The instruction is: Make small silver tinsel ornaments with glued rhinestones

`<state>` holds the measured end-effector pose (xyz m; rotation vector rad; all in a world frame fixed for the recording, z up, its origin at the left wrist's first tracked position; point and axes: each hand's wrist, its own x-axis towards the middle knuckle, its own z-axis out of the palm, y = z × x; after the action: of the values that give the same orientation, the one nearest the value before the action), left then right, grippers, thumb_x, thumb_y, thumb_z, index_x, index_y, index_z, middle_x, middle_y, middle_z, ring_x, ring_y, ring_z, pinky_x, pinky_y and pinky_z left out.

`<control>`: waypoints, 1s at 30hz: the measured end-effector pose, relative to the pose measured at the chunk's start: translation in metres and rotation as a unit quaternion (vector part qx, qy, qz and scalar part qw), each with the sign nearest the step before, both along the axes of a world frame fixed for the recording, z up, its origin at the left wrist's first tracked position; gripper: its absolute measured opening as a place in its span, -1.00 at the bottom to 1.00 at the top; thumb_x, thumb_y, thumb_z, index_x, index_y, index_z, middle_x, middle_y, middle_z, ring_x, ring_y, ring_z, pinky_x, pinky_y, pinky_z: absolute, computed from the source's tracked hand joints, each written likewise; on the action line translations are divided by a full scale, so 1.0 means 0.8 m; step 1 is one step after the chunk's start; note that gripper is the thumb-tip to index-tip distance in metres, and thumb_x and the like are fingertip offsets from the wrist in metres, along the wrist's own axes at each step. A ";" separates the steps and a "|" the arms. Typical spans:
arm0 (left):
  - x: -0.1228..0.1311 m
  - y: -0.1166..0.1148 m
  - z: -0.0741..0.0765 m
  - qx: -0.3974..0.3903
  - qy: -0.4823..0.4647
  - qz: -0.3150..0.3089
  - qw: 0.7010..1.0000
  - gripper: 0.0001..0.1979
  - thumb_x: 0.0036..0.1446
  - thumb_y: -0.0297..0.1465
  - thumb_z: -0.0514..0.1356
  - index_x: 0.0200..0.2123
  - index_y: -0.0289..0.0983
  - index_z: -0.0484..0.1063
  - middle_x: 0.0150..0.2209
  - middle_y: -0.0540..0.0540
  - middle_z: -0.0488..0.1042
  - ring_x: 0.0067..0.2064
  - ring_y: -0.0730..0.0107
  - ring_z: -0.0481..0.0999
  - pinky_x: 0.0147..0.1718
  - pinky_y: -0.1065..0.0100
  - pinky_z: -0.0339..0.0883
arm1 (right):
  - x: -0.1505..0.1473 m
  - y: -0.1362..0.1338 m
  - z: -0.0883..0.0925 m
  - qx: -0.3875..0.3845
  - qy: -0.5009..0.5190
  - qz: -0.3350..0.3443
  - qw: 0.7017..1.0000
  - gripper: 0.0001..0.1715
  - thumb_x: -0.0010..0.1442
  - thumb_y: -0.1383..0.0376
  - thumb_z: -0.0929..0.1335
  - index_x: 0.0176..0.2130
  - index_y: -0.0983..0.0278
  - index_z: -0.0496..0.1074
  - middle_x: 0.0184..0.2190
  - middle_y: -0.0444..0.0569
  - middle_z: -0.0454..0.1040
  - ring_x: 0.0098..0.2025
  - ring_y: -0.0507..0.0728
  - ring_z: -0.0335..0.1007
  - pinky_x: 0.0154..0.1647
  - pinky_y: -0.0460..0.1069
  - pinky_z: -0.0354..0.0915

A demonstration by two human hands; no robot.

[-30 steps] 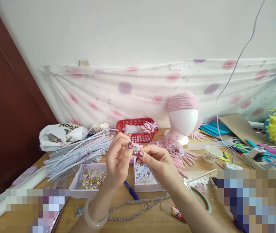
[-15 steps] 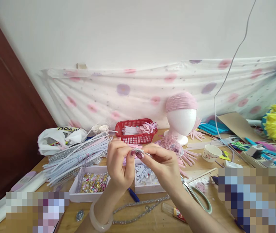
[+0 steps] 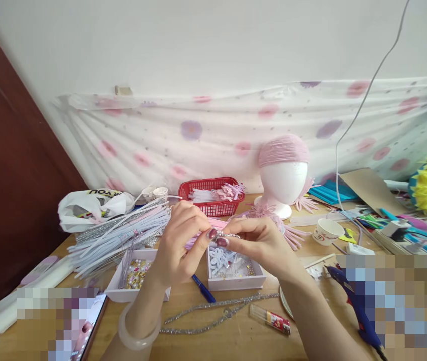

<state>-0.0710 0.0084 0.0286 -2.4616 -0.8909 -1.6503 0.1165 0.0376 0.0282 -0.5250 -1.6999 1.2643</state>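
My left hand [image 3: 179,245] and my right hand [image 3: 262,243] meet above the table, both pinching one small silvery glittery ornament [image 3: 225,234] between thumbs and forefingers. A pink strip [image 3: 198,238] runs behind my left fingers. A pale bangle [image 3: 138,335] sits on my left wrist. Directly below the hands stands a small white box [image 3: 236,281] with white flower cut-outs. Left of it a second white box [image 3: 123,293] holds several gold and pink gems.
Bundled white and silver stems [image 3: 119,235], a red basket [image 3: 213,193], a foam head [image 3: 283,183] with pink strands, a paper cup [image 3: 326,231], a blue glue gun [image 3: 352,306], a blue pen [image 3: 203,290], silver tinsel wire [image 3: 213,311] and a white bag [image 3: 89,205] crowd the table.
The hands have stayed together on the ornament, turning it from upright to lying sideways. The view has shifted, uncovering the glue gun at the right.
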 end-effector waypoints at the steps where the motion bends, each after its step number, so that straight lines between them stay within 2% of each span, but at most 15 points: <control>1: -0.001 0.000 -0.001 -0.003 -0.015 -0.005 1.000 -0.83 0.25 -0.56 0.11 -0.39 -0.23 0.33 -0.41 -0.02 0.37 -0.27 0.30 0.33 -0.15 0.17 0.24 | 0.001 0.000 0.001 -0.007 -0.002 -0.001 1.000 -0.84 0.12 0.20 0.51 -0.40 0.25 0.65 -0.50 -0.08 0.56 -0.46 0.01 0.39 -0.44 -0.09 0.32; 4: -0.002 0.002 -0.002 -0.012 -0.075 -0.006 0.997 -0.82 0.27 -0.53 0.10 -0.40 -0.22 0.32 -0.41 -0.02 0.35 -0.28 0.30 0.33 -0.18 0.19 0.25 | 0.002 -0.003 0.004 -0.008 0.002 -0.028 1.000 -0.71 0.17 0.14 0.48 -0.48 0.27 0.61 -0.55 -0.10 0.50 -0.48 -0.02 0.34 -0.45 -0.11 0.30; 12: 0.017 0.005 -0.011 -0.014 -0.196 -0.007 0.980 -0.81 0.29 -0.50 0.13 -0.41 -0.22 0.33 -0.41 0.00 0.30 -0.30 0.34 0.31 -0.22 0.23 0.24 | -0.016 -0.009 -0.010 -0.044 0.068 -0.031 0.996 -0.90 0.03 0.26 0.57 -0.40 0.22 0.64 -0.46 -0.11 0.62 -0.43 0.00 0.48 -0.37 -0.11 0.42; 15: 0.029 0.003 -0.018 -0.016 -0.231 -0.003 0.973 -0.80 0.30 -0.50 0.12 -0.42 -0.23 0.33 -0.41 0.00 0.31 -0.32 0.35 0.31 -0.28 0.26 0.22 | -0.023 -0.012 -0.015 -0.051 0.090 -0.033 0.994 -0.89 -0.02 0.33 0.58 -0.39 0.17 0.65 -0.43 -0.13 0.65 -0.41 -0.01 0.51 -0.32 -0.13 0.43; 22: 0.028 0.003 -0.018 0.030 -0.208 0.042 0.977 -0.82 0.25 -0.57 0.14 -0.40 -0.24 0.36 -0.40 0.01 0.35 -0.32 0.36 0.35 -0.22 0.23 0.26 | -0.028 -0.015 -0.012 -0.092 0.122 -0.049 0.987 -0.84 -0.08 0.33 0.61 -0.40 0.15 0.67 -0.48 -0.14 0.65 -0.45 -0.02 0.52 -0.39 -0.16 0.43; 26: 0.033 0.004 -0.020 0.094 -0.200 0.070 0.973 -0.83 0.21 -0.60 0.16 -0.38 -0.23 0.40 -0.41 0.01 0.40 -0.32 0.36 0.38 -0.18 0.19 0.29 | -0.035 -0.016 -0.016 -0.134 0.165 -0.021 0.977 -0.79 -0.14 0.32 0.63 -0.42 0.12 0.67 -0.51 -0.17 0.64 -0.47 -0.03 0.53 -0.39 -0.17 0.46; 28: 0.038 0.004 -0.024 0.114 -0.216 0.085 0.966 -0.83 0.21 -0.59 0.17 -0.37 -0.23 0.43 -0.39 0.01 0.40 -0.31 0.37 0.38 -0.21 0.21 0.30 | -0.040 -0.017 -0.019 -0.145 0.186 -0.008 0.972 -0.82 -0.12 0.29 0.63 -0.42 0.11 0.67 -0.51 -0.18 0.64 -0.47 -0.03 0.53 -0.38 -0.17 0.46; 30: 0.043 0.004 -0.029 0.097 -0.256 0.092 0.957 -0.84 0.21 -0.57 0.19 -0.37 -0.23 0.46 -0.36 0.00 0.37 -0.29 0.38 0.39 -0.27 0.27 0.30 | -0.045 -0.019 -0.020 -0.137 0.202 -0.019 0.970 -0.85 -0.09 0.27 0.62 -0.42 0.11 0.67 -0.50 -0.17 0.64 -0.45 -0.04 0.52 -0.36 -0.18 0.45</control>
<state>-0.0365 0.0119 0.0057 -1.7871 -0.9099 -2.2191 0.0802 0.0225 0.0119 -0.4216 -1.1805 1.4736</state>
